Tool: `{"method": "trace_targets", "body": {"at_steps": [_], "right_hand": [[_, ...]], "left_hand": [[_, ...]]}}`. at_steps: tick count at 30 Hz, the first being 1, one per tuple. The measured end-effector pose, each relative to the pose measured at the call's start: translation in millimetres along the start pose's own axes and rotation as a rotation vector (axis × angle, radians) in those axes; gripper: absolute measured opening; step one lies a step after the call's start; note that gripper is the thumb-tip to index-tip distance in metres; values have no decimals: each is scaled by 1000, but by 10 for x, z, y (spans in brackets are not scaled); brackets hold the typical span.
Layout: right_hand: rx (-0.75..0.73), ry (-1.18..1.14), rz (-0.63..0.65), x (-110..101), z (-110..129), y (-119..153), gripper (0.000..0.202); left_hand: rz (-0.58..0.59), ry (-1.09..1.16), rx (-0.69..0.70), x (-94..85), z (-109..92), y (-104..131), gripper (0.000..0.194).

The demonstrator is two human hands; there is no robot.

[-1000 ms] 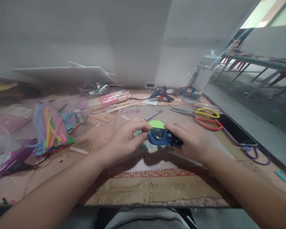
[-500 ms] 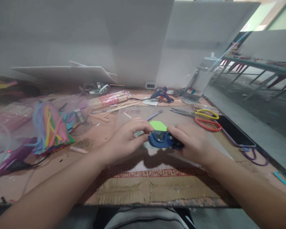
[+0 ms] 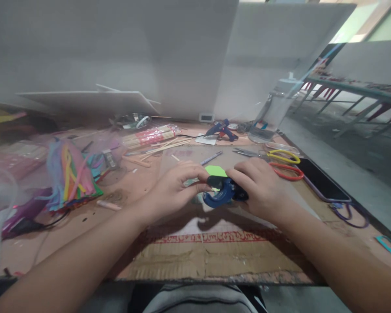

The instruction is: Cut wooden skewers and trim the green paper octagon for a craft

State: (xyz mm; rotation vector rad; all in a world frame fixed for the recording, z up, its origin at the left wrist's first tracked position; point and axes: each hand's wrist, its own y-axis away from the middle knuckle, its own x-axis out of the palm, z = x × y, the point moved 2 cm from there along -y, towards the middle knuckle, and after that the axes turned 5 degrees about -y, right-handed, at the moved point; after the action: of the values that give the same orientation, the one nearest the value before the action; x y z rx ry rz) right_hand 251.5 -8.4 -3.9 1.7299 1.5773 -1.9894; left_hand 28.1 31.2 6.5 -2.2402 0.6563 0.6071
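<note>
My right hand [image 3: 262,184] is wrapped round a blue and black hand tool [image 3: 222,195] with a curved blue jaw, perhaps a craft punch. The tool is held above the work mat, its black part uppermost. My left hand [image 3: 177,184] is closed in a pinch beside the tool's left end; whatever lies between thumb and fingers is hidden. Just beyond the tool shows a bright green piece of paper [image 3: 216,170]. Pale pieces under the hands are partly covered. A pen [image 3: 211,158] lies behind the green paper.
Scissors [image 3: 283,158] and a phone [image 3: 324,179] lie at the right. A blue glue gun [image 3: 222,129] and a clear bottle [image 3: 270,113] stand at the back. Left are colourful pipe cleaners [image 3: 70,174], wooden sticks [image 3: 163,145] and a purple glue gun [image 3: 22,217].
The blue tool has turned in my right hand, so its curved jaw and black part now show apart. My right hand has shifted slightly; the left stays nearly in place.
</note>
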Motion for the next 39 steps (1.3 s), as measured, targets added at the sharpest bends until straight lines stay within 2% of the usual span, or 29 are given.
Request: {"method": "trace_targets", "body": {"at_steps": [7,18,27,29,33,35,39], "right_hand": [[11,-67,-10,-9,33,3,35],[-12,-9,15,-13,36,11,28],[-3,3,4,-30,94,70,31],[81,-66,-5,-49,67,55,31],[459,-118,11,-46,-239,34,38],[609,-48,142,27,-464,87,46],[739,127,520,277,-800,299,61]], "left_hand": [[29,-7,21,10,-15,18,10],[40,-75,139,-25,13,4,17],[-4,-91,137,-24,35,13,14],[-17,-69,97,-18,27,10,12],[-45,27,36,-1,2,5,9],[-51,57,24,6,-4,5,8],[-62,76,-20,6,-2,13,6]]}}
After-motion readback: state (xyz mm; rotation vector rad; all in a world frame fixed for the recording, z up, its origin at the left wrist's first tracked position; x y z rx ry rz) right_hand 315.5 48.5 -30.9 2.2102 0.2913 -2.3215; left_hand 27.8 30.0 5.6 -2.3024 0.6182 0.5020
